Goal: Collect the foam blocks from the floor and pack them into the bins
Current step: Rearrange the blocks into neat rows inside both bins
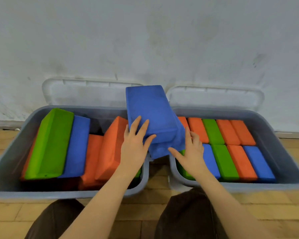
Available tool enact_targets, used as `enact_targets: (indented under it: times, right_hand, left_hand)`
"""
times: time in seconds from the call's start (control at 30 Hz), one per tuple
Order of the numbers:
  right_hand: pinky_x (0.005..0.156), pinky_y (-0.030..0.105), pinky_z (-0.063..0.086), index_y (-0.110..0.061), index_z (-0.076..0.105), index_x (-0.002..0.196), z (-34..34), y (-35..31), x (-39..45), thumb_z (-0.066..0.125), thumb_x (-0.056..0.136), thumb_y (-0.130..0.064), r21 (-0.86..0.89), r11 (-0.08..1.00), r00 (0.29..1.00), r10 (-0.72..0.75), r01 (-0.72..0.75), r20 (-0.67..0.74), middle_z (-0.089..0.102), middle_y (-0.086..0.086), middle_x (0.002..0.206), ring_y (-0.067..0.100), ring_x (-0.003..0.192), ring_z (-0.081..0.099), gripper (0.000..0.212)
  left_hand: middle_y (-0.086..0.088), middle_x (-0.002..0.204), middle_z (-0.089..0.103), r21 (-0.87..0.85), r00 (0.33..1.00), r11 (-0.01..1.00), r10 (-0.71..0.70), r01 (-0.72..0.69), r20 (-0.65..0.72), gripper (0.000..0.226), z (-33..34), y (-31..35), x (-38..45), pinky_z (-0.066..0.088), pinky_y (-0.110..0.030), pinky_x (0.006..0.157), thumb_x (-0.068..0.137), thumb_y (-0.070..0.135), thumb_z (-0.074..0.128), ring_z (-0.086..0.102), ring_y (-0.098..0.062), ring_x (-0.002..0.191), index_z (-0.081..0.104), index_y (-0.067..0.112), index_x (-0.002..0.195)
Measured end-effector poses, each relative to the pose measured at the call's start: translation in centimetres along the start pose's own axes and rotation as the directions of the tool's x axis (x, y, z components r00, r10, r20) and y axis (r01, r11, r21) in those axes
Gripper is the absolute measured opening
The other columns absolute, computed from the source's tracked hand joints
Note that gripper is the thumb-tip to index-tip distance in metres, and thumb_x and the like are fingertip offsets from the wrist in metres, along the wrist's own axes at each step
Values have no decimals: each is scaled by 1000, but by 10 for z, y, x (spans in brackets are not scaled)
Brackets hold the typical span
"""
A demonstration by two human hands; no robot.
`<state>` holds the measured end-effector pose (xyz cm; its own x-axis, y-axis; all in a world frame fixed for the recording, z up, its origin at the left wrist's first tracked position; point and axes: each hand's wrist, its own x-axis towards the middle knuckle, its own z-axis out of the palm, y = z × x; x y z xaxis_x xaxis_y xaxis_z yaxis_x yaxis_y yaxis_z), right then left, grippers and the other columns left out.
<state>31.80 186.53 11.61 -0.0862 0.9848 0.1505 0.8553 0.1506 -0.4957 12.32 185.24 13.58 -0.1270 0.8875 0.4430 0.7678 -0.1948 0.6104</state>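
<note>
Knees (59, 219) in dark trousers kneel on the wood floor (162, 173). Both hands hold a blue block (150, 111) between the two grey bins: left hand (135, 145) fingers spread flat on its side, right hand (190, 150) pressing the other side, thumb under. Left bin (5, 169) holds tilted blocks; right bin (283, 152) neat rows.
</note>
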Motion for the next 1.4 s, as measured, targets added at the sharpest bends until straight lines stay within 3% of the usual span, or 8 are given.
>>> enact_targets:
  times: [0.2, 0.4, 0.6, 0.73, 0.87, 1.03, 1.2, 1.4]
  right_hand:
    - [113, 51, 11, -11, 10, 151, 30, -25, -12, 57, 56, -85, 33, 984, 984, 176, -175, -17, -2, 18, 157, 37, 144, 5, 129]
    - [114, 54, -1, -1, -8, 148, 47, -58, 6, 69, 56, -75, 126, 928, 935, 354, -350, -15, -18, 23, 154, 38, 142, -15, 140]
    - [116, 45, 9, -6, 11, 150, 30, -14, 4, 67, 83, -41, 198, 976, 994, 79, -91, 70, -16, 16, 156, 33, 144, -13, 94]
    - [111, 35, 30, -7, 36, 143, 10, 16, 4, 59, 92, -17, 269, 963, 999, 39, -30, -29, 11, 7, 158, 22, 143, 19, 57]
    - [101, 28, 38, -23, 29, 146, -2, 23, 4, 65, 86, -36, 272, 962, 996, 3, 21, -88, 23, -1, 155, 14, 140, 26, 71]
    - [98, 7, 31, -53, 10, 142, -28, 1, 12, 58, 81, -57, 384, 893, 962, -159, 236, -221, 27, -3, 151, 2, 134, 29, 78]
    - [87, 45, 49, -34, 39, 138, -25, 7, 14, 48, 83, -55, 212, 963, 965, -117, 169, -236, 46, 8, 135, 20, 113, 50, 59]
    - [96, 53, 42, -21, 50, 134, -24, -8, 9, 42, 89, -48, -23, 994, 955, -110, 107, -274, 40, 21, 142, 42, 122, 44, 54]
  left_hand:
    - [-10, 147, 37, -34, 998, 998, -52, 53, 25, 63, -5, -1, 8, 31, -35, 103, 85, 51, 41, 35, -38, 133, 49, 13, 135]
    - [-14, 148, 34, -68, 998, 995, -67, 66, -4, 49, -8, -6, 19, 34, -56, 106, 92, 24, 56, 36, -35, 134, 46, 9, 137]
    - [-9, 146, 39, -78, 1000, 997, 3, -3, -2, 47, -6, 3, 24, 33, -49, 109, 90, 27, 57, 39, -31, 132, 50, 11, 135]
    - [-4, 147, 38, -112, 1000, 994, 8, -6, 16, 49, -2, 10, 25, 12, -21, 116, 91, 36, 54, 38, -26, 134, 51, 13, 134]
    - [3, 143, 38, -170, 999, 984, 46, -45, 2, 51, 5, 13, 23, 38, -51, 105, 88, 39, 54, 43, -29, 130, 53, 12, 132]
    - [-4, 142, 44, -198, 994, 975, 105, -103, -3, 52, 11, 24, 19, 41, -43, 104, 87, 41, 50, 43, -24, 129, 56, 11, 129]
    - [-14, 147, 35, -78, 971, 984, 170, -159, 169, 50, 23, 17, 14, 47, -51, 96, 92, 38, 45, 41, -36, 131, 48, 14, 136]
    - [-14, 144, 43, 243, 939, 930, 204, -274, 277, 51, 8, 7, 19, 43, -53, 99, 95, 40, 33, 45, -43, 125, 45, 18, 139]
